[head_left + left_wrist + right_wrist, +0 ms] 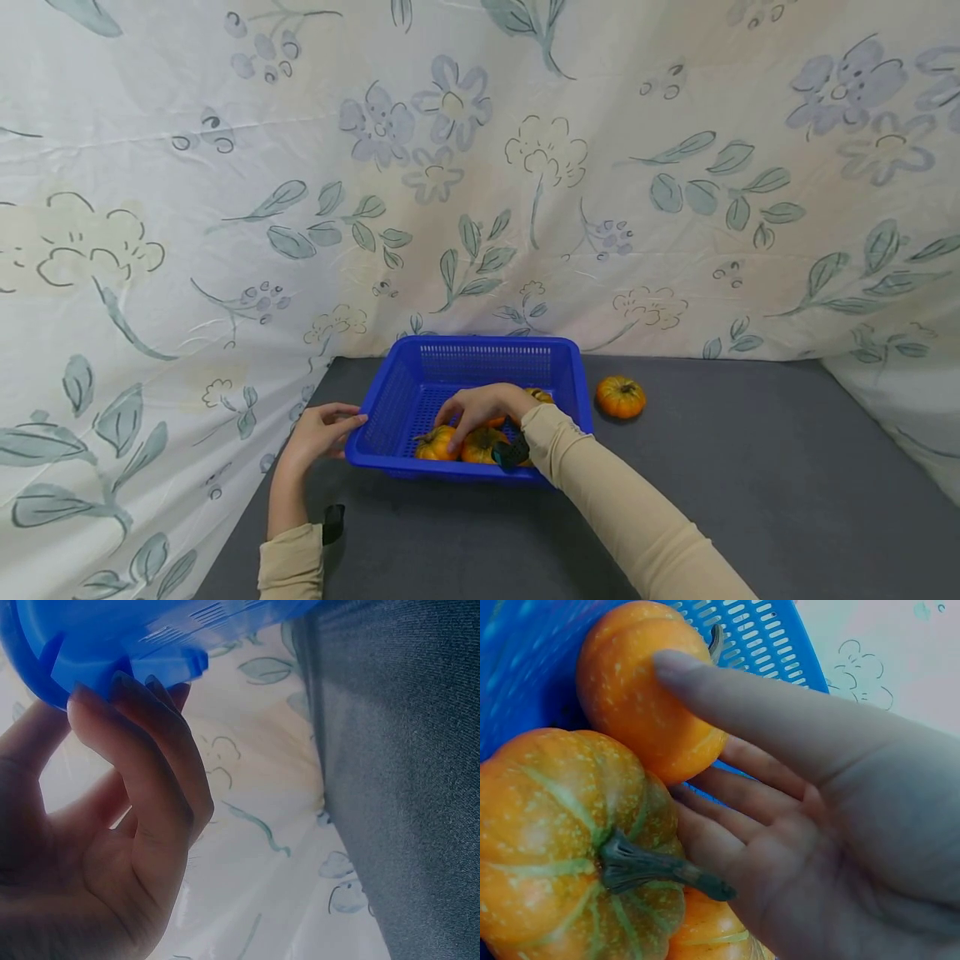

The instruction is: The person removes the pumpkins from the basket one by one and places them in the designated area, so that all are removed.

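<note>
A blue plastic basket (pixel 457 470) with slotted walls stands on the dark table and holds several small orange pumpkins. My left hand (pixel 315 437) grips its left rim, the thumb on top; in the left wrist view the fingertips curl under the blue edge. Inside the basket, my right hand (pixel 483 406) holds a smooth orange pumpkin (pixel 630 682), thumb on the near side and fingers round behind. Beside that one sits a ribbed, green-streaked pumpkin (pixel 547 817) with a thick dark stem. Part of another pumpkin (pixel 709 930) shows below, and my right wrist hides others.
One more small pumpkin (pixel 620 397) lies on the grey table (pixel 750 483), just right of the basket. A floral cloth (pixel 480 183) hangs behind the table and along its left and right sides.
</note>
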The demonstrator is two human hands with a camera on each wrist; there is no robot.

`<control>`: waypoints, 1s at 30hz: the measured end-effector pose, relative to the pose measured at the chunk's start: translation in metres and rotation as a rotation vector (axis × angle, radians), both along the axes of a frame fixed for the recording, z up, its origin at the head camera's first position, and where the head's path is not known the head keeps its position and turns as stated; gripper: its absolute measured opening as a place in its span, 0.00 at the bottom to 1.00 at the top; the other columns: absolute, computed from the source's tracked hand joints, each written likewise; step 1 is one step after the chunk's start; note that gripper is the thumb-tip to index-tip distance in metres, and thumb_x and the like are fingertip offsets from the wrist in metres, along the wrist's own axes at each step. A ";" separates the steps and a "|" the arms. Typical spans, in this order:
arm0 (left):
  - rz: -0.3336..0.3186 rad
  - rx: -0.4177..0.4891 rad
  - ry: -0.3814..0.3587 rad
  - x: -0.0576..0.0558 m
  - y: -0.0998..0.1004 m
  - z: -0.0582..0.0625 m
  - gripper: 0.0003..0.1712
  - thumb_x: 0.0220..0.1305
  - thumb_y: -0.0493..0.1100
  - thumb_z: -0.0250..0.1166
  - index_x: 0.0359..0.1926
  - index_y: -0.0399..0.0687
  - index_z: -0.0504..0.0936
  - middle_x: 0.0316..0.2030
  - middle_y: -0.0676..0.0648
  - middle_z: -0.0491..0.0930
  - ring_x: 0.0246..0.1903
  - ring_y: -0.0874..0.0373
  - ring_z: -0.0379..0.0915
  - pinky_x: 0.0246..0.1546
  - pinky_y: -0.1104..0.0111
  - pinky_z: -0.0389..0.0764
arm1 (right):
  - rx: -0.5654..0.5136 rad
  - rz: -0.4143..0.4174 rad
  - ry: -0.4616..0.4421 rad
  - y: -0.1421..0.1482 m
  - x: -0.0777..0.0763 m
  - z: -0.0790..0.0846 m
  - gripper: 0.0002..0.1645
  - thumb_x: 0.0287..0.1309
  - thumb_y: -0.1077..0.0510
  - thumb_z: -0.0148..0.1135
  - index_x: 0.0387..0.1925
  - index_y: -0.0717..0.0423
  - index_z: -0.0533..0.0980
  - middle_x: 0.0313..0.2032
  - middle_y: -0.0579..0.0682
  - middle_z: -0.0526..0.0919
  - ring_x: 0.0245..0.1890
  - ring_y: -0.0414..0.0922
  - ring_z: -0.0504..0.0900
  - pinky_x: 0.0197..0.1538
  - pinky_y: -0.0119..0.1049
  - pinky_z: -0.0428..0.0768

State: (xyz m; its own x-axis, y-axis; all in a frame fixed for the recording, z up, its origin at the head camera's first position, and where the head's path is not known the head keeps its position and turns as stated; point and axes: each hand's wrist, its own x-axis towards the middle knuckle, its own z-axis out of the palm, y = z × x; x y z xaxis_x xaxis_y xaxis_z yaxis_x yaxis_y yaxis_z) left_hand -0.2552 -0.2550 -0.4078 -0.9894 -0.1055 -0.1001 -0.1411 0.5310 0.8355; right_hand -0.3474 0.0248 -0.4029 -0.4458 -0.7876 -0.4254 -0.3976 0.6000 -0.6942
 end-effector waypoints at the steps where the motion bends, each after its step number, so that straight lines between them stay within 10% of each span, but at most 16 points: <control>1: 0.001 0.000 0.000 0.000 0.000 0.000 0.27 0.64 0.48 0.66 0.57 0.32 0.77 0.42 0.36 0.84 0.31 0.59 0.82 0.28 0.64 0.86 | -0.004 -0.012 -0.010 0.000 0.000 -0.001 0.30 0.60 0.52 0.66 0.64 0.48 0.71 0.66 0.48 0.71 0.67 0.47 0.69 0.68 0.41 0.71; 30: 0.000 0.010 0.012 0.000 0.000 -0.001 0.26 0.64 0.47 0.66 0.56 0.32 0.77 0.38 0.39 0.84 0.30 0.60 0.80 0.28 0.63 0.87 | -0.242 -0.174 0.048 0.013 -0.002 0.013 0.35 0.58 0.57 0.68 0.67 0.53 0.69 0.68 0.51 0.71 0.70 0.50 0.67 0.71 0.44 0.68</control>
